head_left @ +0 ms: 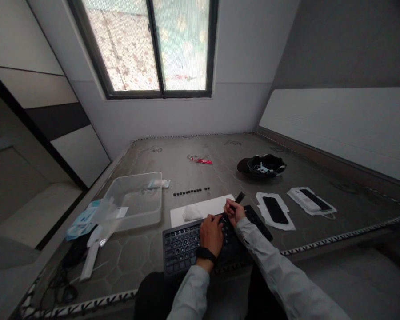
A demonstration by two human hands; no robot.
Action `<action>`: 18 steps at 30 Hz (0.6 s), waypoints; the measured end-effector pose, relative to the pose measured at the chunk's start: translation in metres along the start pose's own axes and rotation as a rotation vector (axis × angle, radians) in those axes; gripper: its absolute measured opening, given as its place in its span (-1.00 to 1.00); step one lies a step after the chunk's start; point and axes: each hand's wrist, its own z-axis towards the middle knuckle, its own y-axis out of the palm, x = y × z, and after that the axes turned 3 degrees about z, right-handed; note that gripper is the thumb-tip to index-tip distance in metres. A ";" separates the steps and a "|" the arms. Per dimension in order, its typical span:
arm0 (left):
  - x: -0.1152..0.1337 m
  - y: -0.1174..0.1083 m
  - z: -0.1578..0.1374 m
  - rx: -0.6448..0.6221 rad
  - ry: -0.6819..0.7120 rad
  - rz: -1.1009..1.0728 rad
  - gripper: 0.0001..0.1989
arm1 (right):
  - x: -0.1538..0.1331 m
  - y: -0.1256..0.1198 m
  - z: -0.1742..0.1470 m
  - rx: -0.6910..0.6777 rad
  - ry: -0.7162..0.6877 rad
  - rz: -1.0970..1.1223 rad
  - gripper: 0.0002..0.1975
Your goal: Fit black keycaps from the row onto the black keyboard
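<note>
A dark cap point(253, 170) lies right of a red packet point(204, 162)

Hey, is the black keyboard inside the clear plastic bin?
No, the keyboard lies under the left hand, apart from the clear bin.

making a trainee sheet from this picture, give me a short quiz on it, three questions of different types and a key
1. Multiple choice: which of the person's hands holds the slim dark object?
A) left
B) right
C) neither
2. True or false: a light-coloured item lies inside the dark cap.
3. Fill in the blank: seen from the person's seat, the clear plastic box stands to the ___ of the keyboard.

Key: 1. B, the right hand. 2. True. 3. left
</note>
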 end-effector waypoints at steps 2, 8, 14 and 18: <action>0.000 0.000 0.000 0.004 -0.001 -0.001 -0.65 | 0.001 0.000 0.001 0.002 0.009 -0.009 -0.66; 0.000 0.001 0.001 0.004 0.004 -0.010 -0.65 | 0.008 0.001 0.009 0.023 0.046 -0.060 -0.63; -0.001 0.001 0.002 0.007 0.010 -0.010 -0.65 | 0.015 0.005 0.018 0.094 0.007 -0.097 -0.53; -0.002 0.004 0.003 0.017 0.020 -0.024 -0.65 | 0.022 0.007 0.015 0.131 -0.080 -0.106 -0.45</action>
